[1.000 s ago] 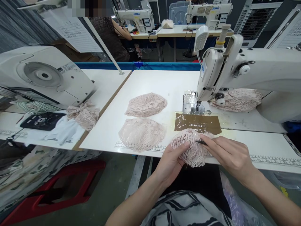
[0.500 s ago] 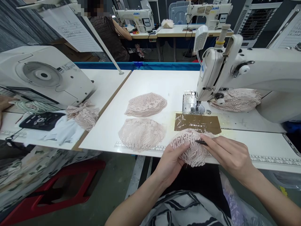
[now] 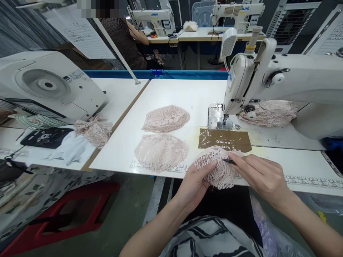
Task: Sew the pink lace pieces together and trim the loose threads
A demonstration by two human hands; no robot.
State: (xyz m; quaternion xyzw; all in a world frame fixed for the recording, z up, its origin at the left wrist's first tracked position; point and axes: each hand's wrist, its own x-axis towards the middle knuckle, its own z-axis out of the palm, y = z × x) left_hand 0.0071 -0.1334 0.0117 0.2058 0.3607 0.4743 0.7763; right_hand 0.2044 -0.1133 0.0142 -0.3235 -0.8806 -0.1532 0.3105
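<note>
A piece of pale pink lace (image 3: 221, 173) with a fringed edge hangs at the table's front edge. My left hand (image 3: 197, 184) pinches its left side, thumb on top. Closed around a thin, dark pointed tool (image 3: 228, 161), my right hand (image 3: 264, 178) is at the lace's upper right, and the tip lies against the lace. Most of that tool is hidden in the fingers, so its kind cannot be made out. Two more lace pieces lie flat to the left, a scalloped one (image 3: 166, 118) behind a paler one (image 3: 160, 152).
A white sewing machine (image 3: 300, 76) stands at the right, with brown tape (image 3: 225, 140) before its needle plate and a lace pile (image 3: 270, 113) under its arm. Another machine (image 3: 48, 84) and bunched lace (image 3: 95, 131) are at the left. A person (image 3: 122, 44) sits beyond the table.
Both hands, the lace and the dark tool look almost the same as before. At the far left, patterned cloth and a dark item below the table edge have shifted.
</note>
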